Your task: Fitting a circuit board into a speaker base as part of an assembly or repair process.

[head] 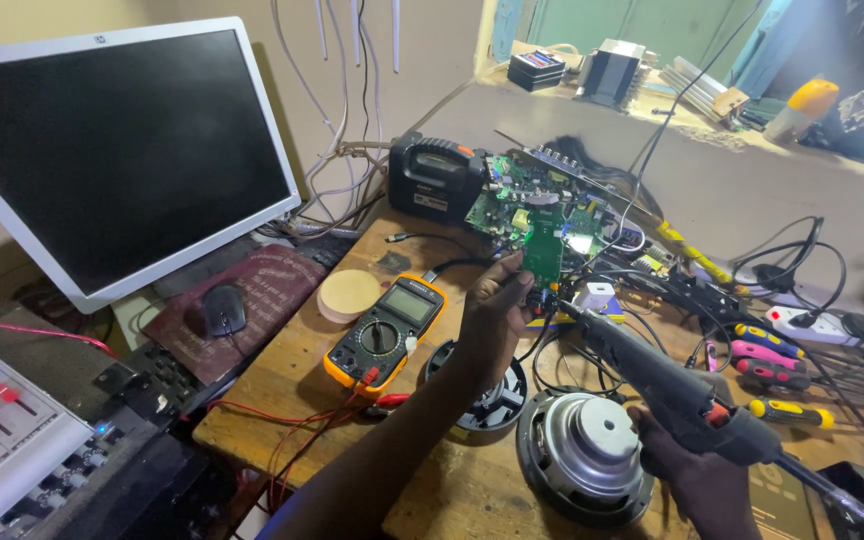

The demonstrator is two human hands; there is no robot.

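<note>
Two hands busy, left hand (497,300) pinching green circuit board (542,250), right hand (697,470) clenched round glue gun (667,385)

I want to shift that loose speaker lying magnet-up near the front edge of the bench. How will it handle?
The speaker probably feels heavy for its size, given its big metal magnet. Lying flat on its wide rim, it should slide rather than roll or tip. Its cone faces down, likely fragile.

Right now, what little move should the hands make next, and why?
Probably ease the glue gun tip a bit closer to the green board. The left hand pinches the board upright, and the right hand aims the nozzle toward it, but the tip still sits just short of it.
</note>
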